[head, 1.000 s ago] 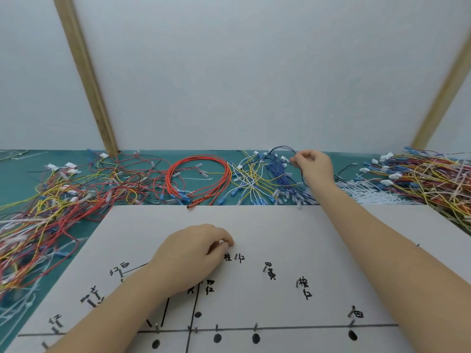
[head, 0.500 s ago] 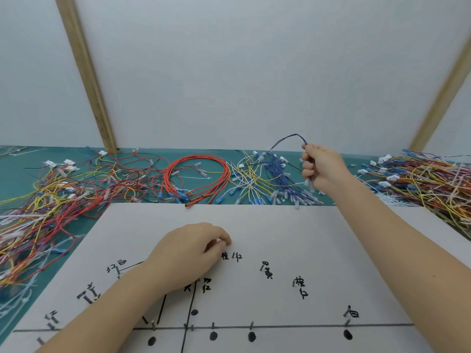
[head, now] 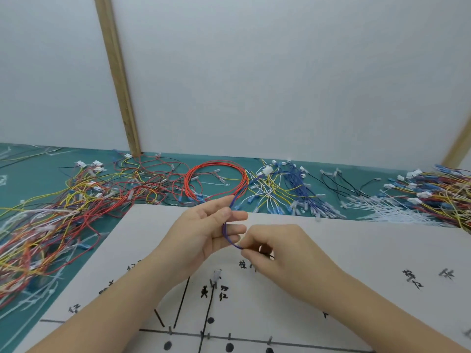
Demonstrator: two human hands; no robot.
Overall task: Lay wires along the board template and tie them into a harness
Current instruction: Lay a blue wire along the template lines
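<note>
Held a blue wire (head: 230,226) over the board template (head: 356,250): pinched by left hand (head: 204,233) near the top, by right hand (head: 277,250) lower down.

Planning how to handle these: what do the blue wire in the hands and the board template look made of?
Blue wire: looks like thin plastic-insulated wire, smooth and flexible, since it curves between the left hand and right hand. Board template: a matte white sheet with hand-inked lines and labels; paper or card, cannot tell which.
</note>
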